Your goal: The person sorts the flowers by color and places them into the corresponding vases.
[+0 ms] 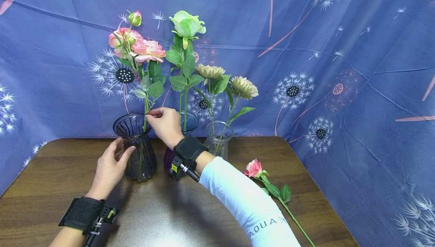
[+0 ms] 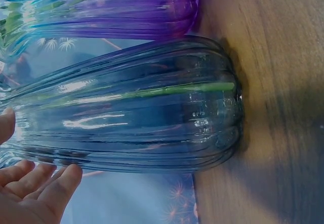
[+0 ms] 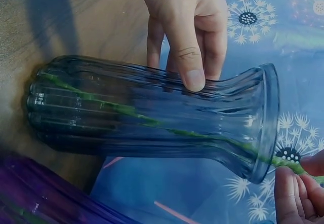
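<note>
A dark grey-blue ribbed glass vase [image 1: 141,160] stands upright at the left of the row. Around its neck my left hand [image 1: 109,167] holds it, thumb on the near side and fingers at the left side, as the right wrist view also shows. A green stem [image 2: 202,88] reaches down inside to the vase's bottom. Just above the rim, my right hand [image 1: 166,125] pinches that stem between thumb and fingers. The stem carries pink flowers [image 1: 147,50] and a small bud [image 1: 134,18] high above the vase.
Close to the right is a blue-purple vase [image 2: 172,11] with a pale green rose [image 1: 187,25]. Beyond it, a clear vase [image 1: 219,131] holds two cream flowers [image 1: 244,87]. A pink rose [image 1: 253,168] lies on the wooden table [image 1: 54,186] at right. A patterned blue cloth [image 1: 251,50] hangs behind.
</note>
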{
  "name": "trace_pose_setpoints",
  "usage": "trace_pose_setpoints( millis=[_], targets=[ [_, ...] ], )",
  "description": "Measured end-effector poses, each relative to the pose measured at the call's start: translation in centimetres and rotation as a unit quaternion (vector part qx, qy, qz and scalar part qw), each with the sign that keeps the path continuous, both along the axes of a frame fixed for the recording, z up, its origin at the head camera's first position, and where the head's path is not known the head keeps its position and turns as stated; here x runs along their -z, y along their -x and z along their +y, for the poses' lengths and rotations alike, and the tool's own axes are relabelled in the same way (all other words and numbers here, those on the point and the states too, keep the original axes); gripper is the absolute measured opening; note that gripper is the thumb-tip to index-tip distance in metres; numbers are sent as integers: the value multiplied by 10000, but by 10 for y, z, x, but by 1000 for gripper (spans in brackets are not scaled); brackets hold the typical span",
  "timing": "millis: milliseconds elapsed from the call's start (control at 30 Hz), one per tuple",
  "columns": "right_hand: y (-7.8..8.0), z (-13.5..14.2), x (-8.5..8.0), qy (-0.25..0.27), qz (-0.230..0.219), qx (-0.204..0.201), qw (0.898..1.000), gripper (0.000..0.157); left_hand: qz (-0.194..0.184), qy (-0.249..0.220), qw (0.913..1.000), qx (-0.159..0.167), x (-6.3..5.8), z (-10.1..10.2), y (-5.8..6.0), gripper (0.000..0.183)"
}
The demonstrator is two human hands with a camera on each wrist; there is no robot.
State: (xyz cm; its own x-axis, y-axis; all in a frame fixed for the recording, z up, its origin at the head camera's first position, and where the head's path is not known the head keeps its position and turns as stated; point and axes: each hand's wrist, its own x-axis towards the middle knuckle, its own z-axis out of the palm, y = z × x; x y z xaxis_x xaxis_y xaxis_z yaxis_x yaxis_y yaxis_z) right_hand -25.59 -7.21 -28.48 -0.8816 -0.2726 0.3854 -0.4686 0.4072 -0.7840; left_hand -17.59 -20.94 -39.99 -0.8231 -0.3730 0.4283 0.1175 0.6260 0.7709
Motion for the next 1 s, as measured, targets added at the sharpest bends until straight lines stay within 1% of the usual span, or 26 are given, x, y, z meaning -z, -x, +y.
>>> trace_pose_setpoints(
  millis=[200, 367, 500, 767, 1000],
  targets=[
    [-3, 10, -1, 134, -34, -191, 9997, 13, -22, -60, 10000, 2, 0, 1, -2, 56],
    [-7, 22, -4, -28, 119, -203, 9997, 15, 27, -84, 10000, 4, 2, 3, -4, 55],
    [-11, 34, -9, -87, 124, -228, 9996, 17, 61, -111, 9999, -5, 2, 5, -6, 55],
    [-8, 62, -11, -214, 83, -178, 9996, 18, 108, -110, 9999, -15, 2, 5, -6, 54],
    [-5, 88, -13, -327, 362, -53, 9988, 18, 146, -101, 9998, -28, 3, 6, -5, 53]
  ],
)
